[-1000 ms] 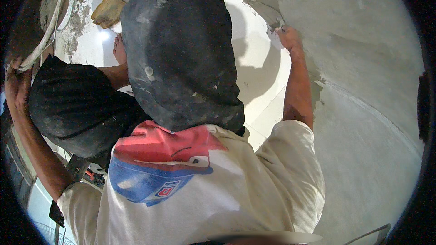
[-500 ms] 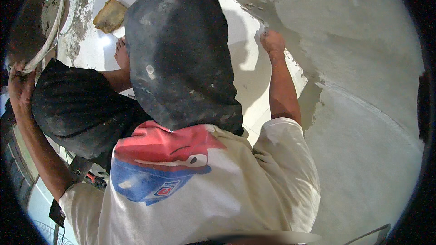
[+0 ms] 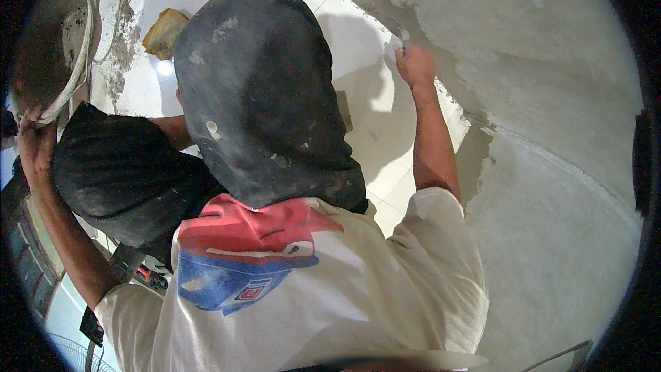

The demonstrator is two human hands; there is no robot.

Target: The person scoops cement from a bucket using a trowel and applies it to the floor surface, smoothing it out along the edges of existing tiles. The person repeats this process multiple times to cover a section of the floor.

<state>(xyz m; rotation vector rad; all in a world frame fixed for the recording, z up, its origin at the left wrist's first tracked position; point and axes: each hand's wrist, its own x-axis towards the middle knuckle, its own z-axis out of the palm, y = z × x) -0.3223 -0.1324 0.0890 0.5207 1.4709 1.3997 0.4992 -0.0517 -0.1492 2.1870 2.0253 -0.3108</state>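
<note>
My left hand (image 3: pixel 38 145) is at the far left beside my bent knee, its fingers curled round the lower end of a pale, thick cord (image 3: pixel 77 72). At the foot of the grey plastered wall (image 3: pixel 523 48), my right hand (image 3: pixel 415 65) is closed, with its knuckles close to the wall. A small pale edge shows at its fingertips, too small to name. Between my arms are my knees in dark, stained trousers (image 3: pixel 258 89), which hide part of the floor.
White floor tiles (image 3: pixel 358 34) meet the wall along a rough, mortar-smeared edge. A yellowish-brown block (image 3: pixel 165 33) lies beyond my knees. At the upper left stands a dirty brown container (image 3: pixel 48 34). Grey smears (image 3: pixel 124 48) mark the floor beside it.
My raised knee has shifted slightly left, covering my foot and uncovering a small brownish piece to its right. My right hand stays at the wall edge, and the left stays on the cord.
</note>
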